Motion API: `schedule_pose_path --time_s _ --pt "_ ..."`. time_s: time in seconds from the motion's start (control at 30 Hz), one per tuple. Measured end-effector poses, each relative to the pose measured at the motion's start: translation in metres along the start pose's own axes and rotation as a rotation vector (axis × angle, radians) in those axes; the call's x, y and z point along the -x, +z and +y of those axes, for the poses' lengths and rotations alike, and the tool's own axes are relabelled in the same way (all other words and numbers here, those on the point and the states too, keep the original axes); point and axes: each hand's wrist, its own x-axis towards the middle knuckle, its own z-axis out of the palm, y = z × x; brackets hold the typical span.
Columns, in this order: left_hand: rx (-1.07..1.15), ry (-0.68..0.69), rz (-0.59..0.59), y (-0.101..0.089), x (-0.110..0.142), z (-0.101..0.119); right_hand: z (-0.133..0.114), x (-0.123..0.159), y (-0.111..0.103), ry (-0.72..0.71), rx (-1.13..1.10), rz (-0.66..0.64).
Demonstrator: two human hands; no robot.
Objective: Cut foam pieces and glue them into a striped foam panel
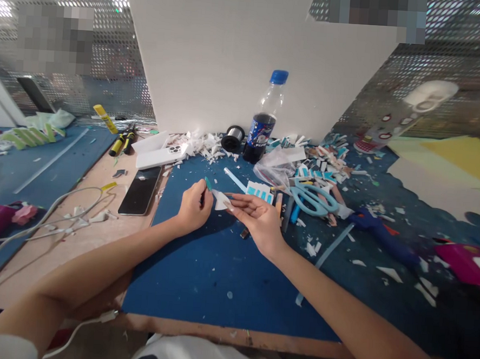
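Observation:
My left hand (196,206) is curled into a fist above the blue mat (218,275). A small teal bit (208,183) shows at its thumb; whether it is a nail or a held piece I cannot tell. Between thumb and fingers, my right hand (261,224) pinches a small white piece of paper (221,201), whose left end reaches to the left fist. Just behind the right hand lie a white piece with blue strips (260,191) and a pale blue stick (235,180). Light blue scissors (314,198) rest to its right.
A cola bottle (261,128) and a wire spool (233,138) stand at the back among white scraps. On the left are a black phone (140,191), a white phone (160,157), yellow cutters (122,141) and a cable (59,203). Pink glue guns (468,264) lie at both sides.

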Motion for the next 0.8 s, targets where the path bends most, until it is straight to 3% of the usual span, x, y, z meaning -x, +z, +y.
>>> schedule_pose_path --time_s 0.23,0.3,0.5,0.67,0.8 --pt "0.007 -0.177 0.110 0.001 -0.006 -0.014 0.003 -0.003 -0.005 0.029 0.014 0.065" --pt "0.025 -0.176 0.061 0.000 -0.008 -0.016 0.003 -0.004 -0.006 0.021 0.019 0.073" --pt "0.064 -0.047 -0.239 -0.002 -0.008 -0.005 0.003 0.000 -0.002 0.003 0.053 0.018" --pt "0.111 -0.065 -0.243 0.000 -0.004 0.000 0.004 0.003 0.001 -0.030 0.066 -0.057" --pt "0.178 -0.105 -0.239 0.005 0.001 0.003 0.007 0.002 -0.002 -0.179 0.168 -0.112"
